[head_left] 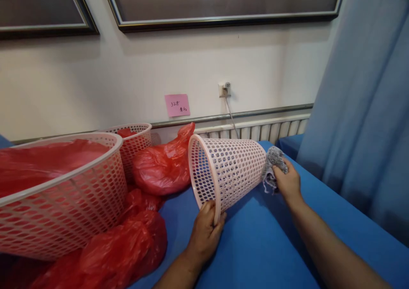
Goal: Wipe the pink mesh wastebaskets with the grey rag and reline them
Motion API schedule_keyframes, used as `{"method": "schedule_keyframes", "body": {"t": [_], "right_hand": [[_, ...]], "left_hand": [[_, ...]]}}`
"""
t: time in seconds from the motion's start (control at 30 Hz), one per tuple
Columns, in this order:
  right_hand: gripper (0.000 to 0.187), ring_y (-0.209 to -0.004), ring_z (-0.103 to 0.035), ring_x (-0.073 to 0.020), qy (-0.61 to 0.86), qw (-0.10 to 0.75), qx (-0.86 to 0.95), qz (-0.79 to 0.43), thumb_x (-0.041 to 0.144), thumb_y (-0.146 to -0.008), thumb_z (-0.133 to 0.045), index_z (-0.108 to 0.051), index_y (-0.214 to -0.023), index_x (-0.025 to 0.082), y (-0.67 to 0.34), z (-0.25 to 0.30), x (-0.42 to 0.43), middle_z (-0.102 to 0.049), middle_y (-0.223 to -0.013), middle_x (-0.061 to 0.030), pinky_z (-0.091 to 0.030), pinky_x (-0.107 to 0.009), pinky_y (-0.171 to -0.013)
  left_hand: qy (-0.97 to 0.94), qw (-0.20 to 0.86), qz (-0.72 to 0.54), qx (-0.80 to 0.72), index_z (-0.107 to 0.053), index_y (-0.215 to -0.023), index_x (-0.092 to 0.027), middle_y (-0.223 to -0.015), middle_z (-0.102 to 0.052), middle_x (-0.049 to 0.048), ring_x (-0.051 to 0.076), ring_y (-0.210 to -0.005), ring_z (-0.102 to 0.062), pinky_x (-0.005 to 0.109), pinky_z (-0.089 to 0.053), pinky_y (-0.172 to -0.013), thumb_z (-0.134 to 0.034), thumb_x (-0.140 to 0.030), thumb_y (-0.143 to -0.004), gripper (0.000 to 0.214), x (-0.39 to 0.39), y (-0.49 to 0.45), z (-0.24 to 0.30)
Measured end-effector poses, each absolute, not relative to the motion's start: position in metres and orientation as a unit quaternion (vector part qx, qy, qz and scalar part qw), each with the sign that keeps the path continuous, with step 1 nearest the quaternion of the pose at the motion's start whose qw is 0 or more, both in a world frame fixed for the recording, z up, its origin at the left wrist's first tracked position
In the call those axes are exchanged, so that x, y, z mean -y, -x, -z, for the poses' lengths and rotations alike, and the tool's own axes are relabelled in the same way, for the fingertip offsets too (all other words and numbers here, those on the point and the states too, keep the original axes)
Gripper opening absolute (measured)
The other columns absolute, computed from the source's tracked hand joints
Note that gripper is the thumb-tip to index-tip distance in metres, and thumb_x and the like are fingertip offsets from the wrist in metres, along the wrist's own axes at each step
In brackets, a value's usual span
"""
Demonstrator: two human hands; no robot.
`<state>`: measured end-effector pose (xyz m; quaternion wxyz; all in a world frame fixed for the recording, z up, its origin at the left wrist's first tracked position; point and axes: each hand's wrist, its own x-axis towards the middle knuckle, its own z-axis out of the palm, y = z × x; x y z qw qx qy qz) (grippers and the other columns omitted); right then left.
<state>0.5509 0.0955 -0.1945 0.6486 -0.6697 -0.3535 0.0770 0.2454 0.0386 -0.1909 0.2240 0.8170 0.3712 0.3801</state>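
Observation:
A pale pink perforated basket (228, 171) lies on its side on the blue table (262, 246), mouth toward the left. My left hand (206, 233) grips the lower rim of its mouth, fingers wrapped over the edge. My right hand (287, 182) is closed on a grey cloth (273, 161) and presses it against the basket's bottom end.
A large pink basket (60, 195) lined with a red plastic bag stands at the left, a smaller one (134, 142) behind it. Loose red bags (159, 165) lie between them and at the front left (121, 246). A blue curtain (367, 110) hangs at the right. A wall socket and cable (225, 91) are behind.

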Motion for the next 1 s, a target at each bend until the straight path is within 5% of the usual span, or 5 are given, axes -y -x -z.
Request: {"method": "schedule_keyframes", "body": {"t": [0.17,0.3,0.5,0.67,1.0], "right_hand": [[0.048,-0.131,-0.055,-0.0307,0.462,0.608,0.640,0.088,0.026,-0.085,-0.060,-0.059,-0.134,0.023,-0.473,0.186,-0.039,-0.052,-0.140,-0.0146,-0.049,-0.050,-0.109],[0.057,-0.126,-0.058,-0.0284,0.298,0.544,0.776,0.116,0.022,-0.084,-0.060,-0.052,-0.141,0.023,-0.439,0.186,-0.011,-0.041,-0.147,-0.0161,-0.059,-0.041,-0.095],[0.048,-0.125,-0.059,-0.0292,0.487,0.599,0.628,0.097,0.023,-0.086,-0.057,-0.057,-0.134,0.025,-0.495,0.201,-0.065,-0.053,-0.137,-0.0138,-0.052,-0.050,-0.105],[0.052,-0.112,-0.064,-0.0329,0.662,0.620,0.420,-0.021,0.040,-0.082,-0.059,-0.063,-0.128,0.017,-0.541,0.202,-0.098,-0.064,-0.118,-0.0145,-0.049,-0.056,-0.104],[0.057,-0.128,-0.055,-0.0297,0.351,0.545,0.753,0.111,0.021,-0.084,-0.060,-0.053,-0.140,0.021,-0.443,0.174,-0.006,-0.037,-0.149,-0.0166,-0.057,-0.042,-0.099]], "left_hand": [[-0.824,0.218,-0.370,-0.370,-0.070,-0.124,-0.023,-0.116,-0.069,0.0100,0.026,-0.113,-0.062,0.043,-0.052,-0.104,-0.049,-0.032,-0.101,0.033,-0.044,-0.243,0.195],[-0.830,0.225,-0.380,-0.341,-0.071,-0.121,-0.022,-0.119,-0.069,0.0110,0.028,-0.112,-0.062,0.046,-0.051,-0.104,-0.050,-0.034,-0.098,0.034,-0.047,-0.242,0.196],[-0.813,0.220,-0.383,-0.380,-0.067,-0.131,-0.024,-0.125,-0.069,0.0102,0.028,-0.119,-0.062,0.046,-0.051,-0.106,-0.050,-0.031,-0.099,0.037,-0.053,-0.241,0.199],[-0.834,0.184,-0.359,-0.378,-0.071,-0.119,-0.024,-0.111,-0.070,0.0095,0.026,-0.109,-0.063,0.044,-0.054,-0.101,-0.048,-0.029,-0.100,0.030,-0.051,-0.242,0.201],[-0.836,0.185,-0.341,-0.387,-0.074,-0.110,-0.021,-0.104,-0.070,0.0107,0.026,-0.099,-0.063,0.044,-0.055,-0.092,-0.050,-0.021,-0.094,0.029,-0.044,-0.252,0.195]]}}
